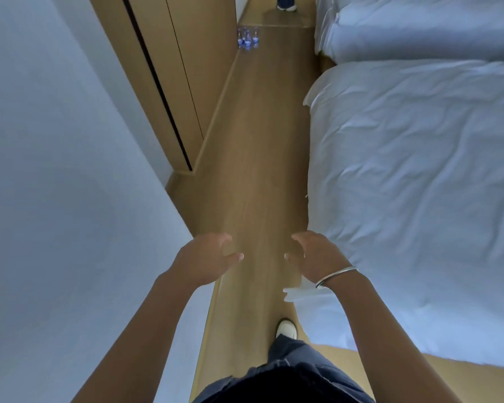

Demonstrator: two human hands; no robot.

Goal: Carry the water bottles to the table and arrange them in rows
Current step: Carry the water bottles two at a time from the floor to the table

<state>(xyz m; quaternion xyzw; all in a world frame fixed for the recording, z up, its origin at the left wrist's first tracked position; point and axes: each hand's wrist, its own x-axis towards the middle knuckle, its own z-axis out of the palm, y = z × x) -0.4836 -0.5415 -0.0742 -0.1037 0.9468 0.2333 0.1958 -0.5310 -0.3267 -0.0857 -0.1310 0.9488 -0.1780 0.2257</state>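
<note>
A small cluster of clear water bottles point(247, 38) with blue labels stands on the wooden floor far ahead, beside the wooden wall panel. My left hand point(204, 258) and my right hand point(314, 255) are both stretched out in front of me at waist height, fingers loosely curled, palms facing each other, holding nothing. A silver bangle sits on my right wrist. The bottles are far beyond both hands. No table is in view.
A narrow wooden floor aisle point(253, 170) runs between a white wall point(56, 184) with wooden panelling point(186, 82) on the left and two white-covered beds point(419, 184) on the right. Another person's foot point(286, 4) shows at the far end. My own shoe point(287, 330) is below.
</note>
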